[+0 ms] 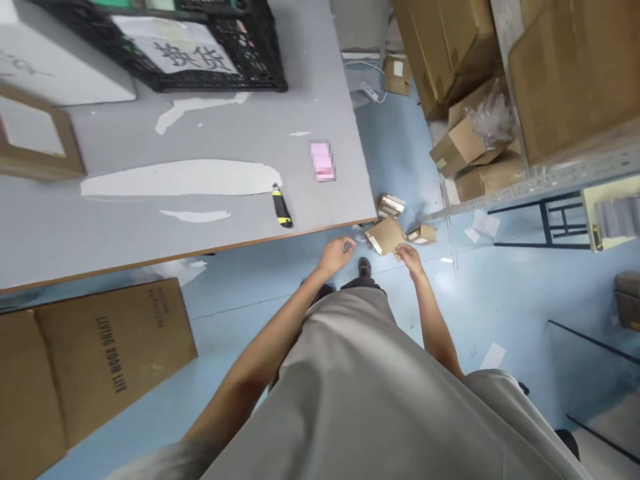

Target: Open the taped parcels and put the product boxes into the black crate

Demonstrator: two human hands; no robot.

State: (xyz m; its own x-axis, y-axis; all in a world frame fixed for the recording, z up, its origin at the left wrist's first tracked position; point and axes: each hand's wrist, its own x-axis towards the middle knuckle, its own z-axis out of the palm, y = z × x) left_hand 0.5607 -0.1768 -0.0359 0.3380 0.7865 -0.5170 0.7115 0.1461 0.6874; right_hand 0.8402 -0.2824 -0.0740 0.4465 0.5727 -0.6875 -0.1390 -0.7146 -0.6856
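Observation:
My left hand (338,256) hovers just off the table's front edge, its fingers loosely bent and a gap between thumb and fingers. Nothing shows in it. On the other side, my right hand (411,259) has its fingers partly curled and apart. Its fingertips overlap the edge of a brown cardboard box (387,235) in the view; the box appears to be below, by the floor, and I cannot tell any contact. A black and yellow utility knife (282,208) lies on the grey table (320,205), beside a blurred pink item (323,161).
White paper strips (183,179) lie on the table, with a black crate (220,63) behind. Small cartons (423,234) litter the blue floor. A large carton (120,360) stands at lower left. A metal shelf (555,183) with boxes is at right.

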